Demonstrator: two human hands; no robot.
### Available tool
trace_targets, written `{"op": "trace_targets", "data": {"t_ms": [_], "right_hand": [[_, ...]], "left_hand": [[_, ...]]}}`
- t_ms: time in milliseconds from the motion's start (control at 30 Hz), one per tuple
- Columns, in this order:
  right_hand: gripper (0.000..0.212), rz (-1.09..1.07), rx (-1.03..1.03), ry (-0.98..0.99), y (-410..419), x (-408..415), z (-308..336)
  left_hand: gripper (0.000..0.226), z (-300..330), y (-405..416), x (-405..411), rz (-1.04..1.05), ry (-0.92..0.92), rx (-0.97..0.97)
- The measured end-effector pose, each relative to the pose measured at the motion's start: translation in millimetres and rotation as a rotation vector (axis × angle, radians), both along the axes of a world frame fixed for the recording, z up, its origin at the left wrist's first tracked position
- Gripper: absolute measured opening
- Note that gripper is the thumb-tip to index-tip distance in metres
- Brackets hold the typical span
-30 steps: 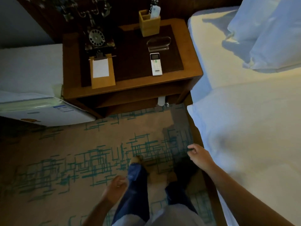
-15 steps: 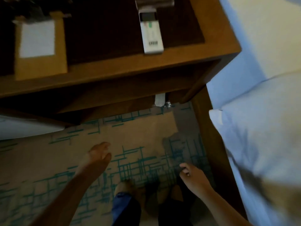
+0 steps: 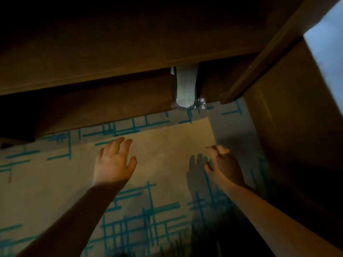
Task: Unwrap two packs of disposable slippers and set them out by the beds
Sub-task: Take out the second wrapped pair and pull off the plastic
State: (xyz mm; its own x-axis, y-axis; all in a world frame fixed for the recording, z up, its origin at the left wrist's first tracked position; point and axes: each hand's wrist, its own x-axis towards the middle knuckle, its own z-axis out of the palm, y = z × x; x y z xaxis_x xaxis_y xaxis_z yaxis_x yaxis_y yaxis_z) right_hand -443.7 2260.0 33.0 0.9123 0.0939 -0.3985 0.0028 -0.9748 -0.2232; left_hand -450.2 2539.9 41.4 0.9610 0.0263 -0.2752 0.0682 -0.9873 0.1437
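Under nightstand (image 3: 130,58) — wrapped slippers (image 3: 185,88) on carpet (image 3: 167,145)

The nightstand (image 3: 130,52) is brown wood with a smooth, dull finish, and the bed frame (image 3: 297,117) beside it looks like the same matt wood. The slipper pack (image 3: 185,88) under the nightstand shows a pale sole with a fine ribbed, rough-looking texture inside clear, glossy, crinkled plastic wrap, though the dim light makes the sole's material hard to judge. The carpet (image 3: 167,145) is tan, matt woven cloth with teal line markings.
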Motion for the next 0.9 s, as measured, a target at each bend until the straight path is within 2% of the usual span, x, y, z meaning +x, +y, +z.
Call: {"op": "trace_targets", "data": {"t_ms": [133, 300, 400, 567, 733, 900], "right_hand": [[0.061, 0.052, -0.007, -0.163, 4, 43, -51], [0.07, 0.069, -0.033, -0.301, 7, 77, -72], [0.07, 0.1, -0.021, -0.311, 6, 86, -70], [0.073, 0.201, -0.059, -0.337, 10, 104, -76], [0.079, 0.347, -0.147, -0.254, 32, 151, -90], [0.087, 0.319, -0.166, -0.162, 50, 172, -95]], "left_hand": [[0.055, -68, -8, 26, -0.04, -0.052, 0.04], [0.068, -123, -14, 33, -0.014, 0.01, -0.028], [0.068, -140, -7, 24, -0.085, 0.016, -0.036], [0.071, -149, -2, 23, -0.09, -0.01, -0.005], [0.073, -155, 2, 24, -0.086, -0.031, 0.0], [0.073, -157, 3, 23, -0.097, -0.046, -0.013]]}}
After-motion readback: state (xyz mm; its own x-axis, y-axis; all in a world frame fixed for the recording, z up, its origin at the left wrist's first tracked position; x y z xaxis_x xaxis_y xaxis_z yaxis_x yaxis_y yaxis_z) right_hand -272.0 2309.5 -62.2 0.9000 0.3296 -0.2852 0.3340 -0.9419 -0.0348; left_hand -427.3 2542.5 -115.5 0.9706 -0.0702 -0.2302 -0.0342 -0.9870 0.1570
